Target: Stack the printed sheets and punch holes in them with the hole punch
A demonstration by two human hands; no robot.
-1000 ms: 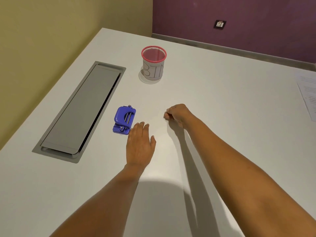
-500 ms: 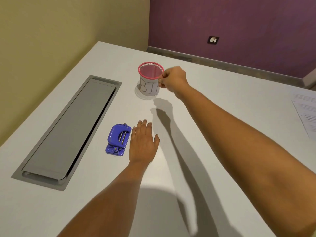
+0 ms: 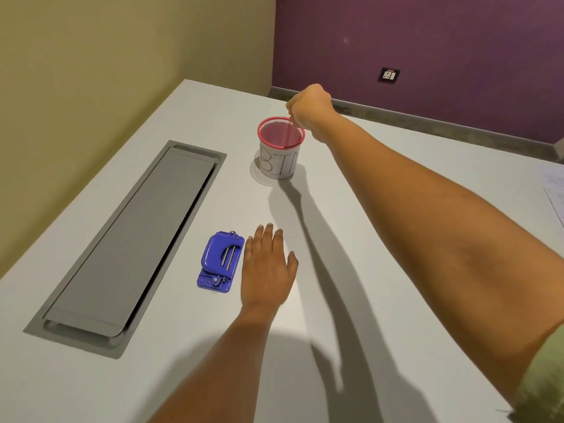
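A blue hole punch (image 3: pixel 219 261) lies on the white table (image 3: pixel 381 215), left of centre. My left hand (image 3: pixel 268 270) rests flat on the table just right of the punch, fingers spread, holding nothing. My right hand (image 3: pixel 311 109) hangs over the far rim of a pink mesh cup labelled BIN (image 3: pixel 279 161), fingertips pinched together and pointing down; nothing shows between them. Printed sheets (image 3: pixel 556 193) lie at the table's right edge, mostly cut off by the frame.
A long grey cable hatch (image 3: pixel 131 239) is set flush into the table on the left. A yellow wall runs along the left and a purple wall with a socket (image 3: pixel 389 75) along the back. My right forearm stretches across the table's right half.
My right hand has lifted off the table near the punch and travelled away to the bin, ending above its rim. My left hand has stayed flat beside the punch.
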